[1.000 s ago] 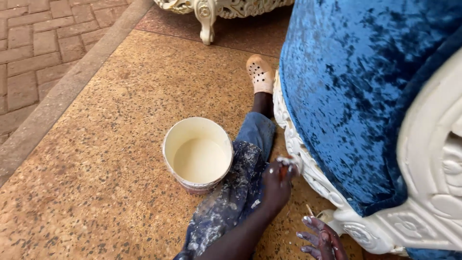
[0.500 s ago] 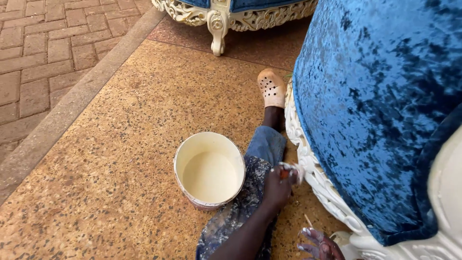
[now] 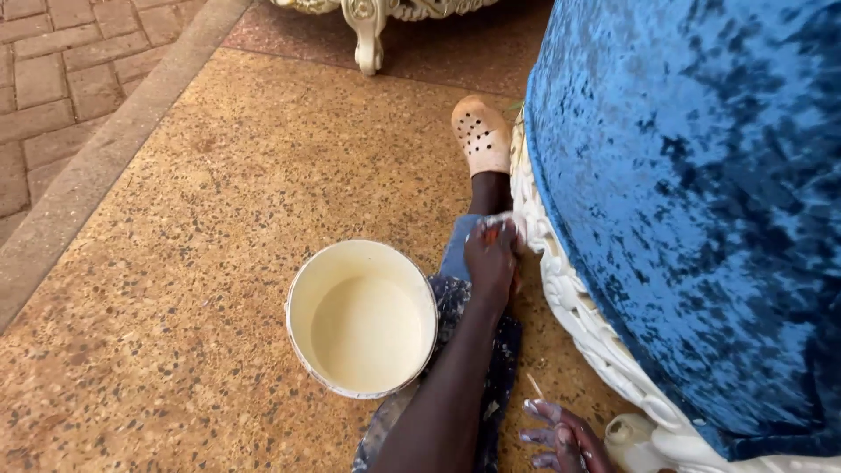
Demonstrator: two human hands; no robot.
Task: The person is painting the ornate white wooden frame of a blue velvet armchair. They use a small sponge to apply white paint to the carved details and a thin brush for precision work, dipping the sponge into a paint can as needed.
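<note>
A person sat on a speckled floor (image 3: 175, 263) beside a blue velvet chair (image 3: 701, 219). The left hand (image 3: 492, 254) pressed a pale cloth (image 3: 508, 223) against the chair's carved white frame (image 3: 578, 315). A tub of cream paint (image 3: 363, 317) stood alongside; the paint-smeared right hand (image 3: 561, 438) held a thin stick (image 3: 534, 386).

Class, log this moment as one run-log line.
left hand: on carved white frame | right hand: thin stick | paint bucket: beside leg

A carved cream furniture leg (image 3: 366, 35) stands at the top on speckled terrazzo floor (image 3: 175, 263). A concrete kerb (image 3: 96, 166) borders red brick paving (image 3: 53, 70) at left.
</note>
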